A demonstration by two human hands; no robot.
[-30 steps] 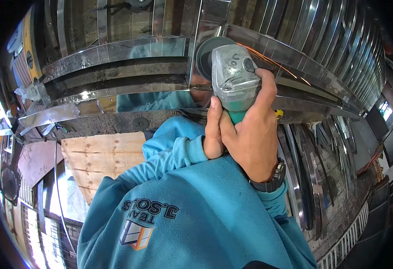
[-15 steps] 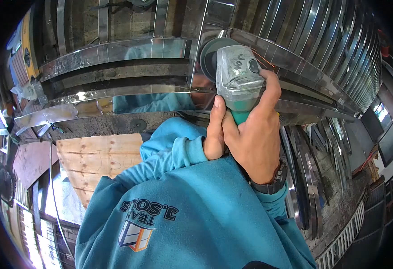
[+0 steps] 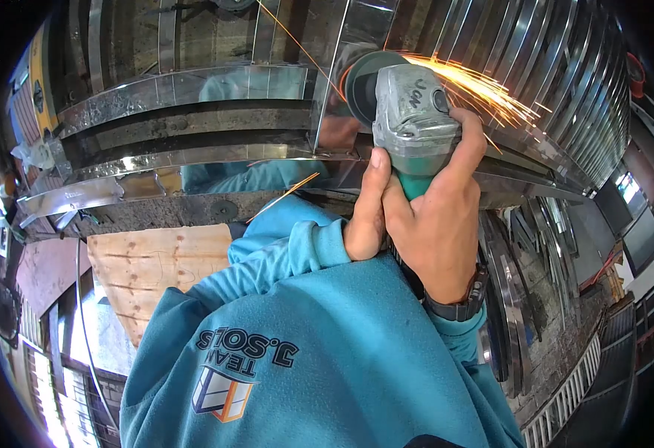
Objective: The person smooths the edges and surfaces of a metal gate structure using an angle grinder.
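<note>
An angle grinder with a green body and a tape-wrapped grey head is held in front of my chest. My right hand wraps round its body, the index finger stretched along the head. My left hand presses against the grinder's left side with the thumb up; its other fingers are hidden. The grinder's disc meets the shiny metal frame near a joint of its bars. Orange sparks spray from the disc to the right.
Many polished metal bars lie in rows at the upper right. A plywood board is at the lower left, beside a pale cable. A yellow spirit level stands at the far left. More metal strips lie at the right.
The grinder and both hands have shifted slightly right and the disc has tilted. Faint sparks at the head's right have become a bright spray, with stray streaks at the left.
</note>
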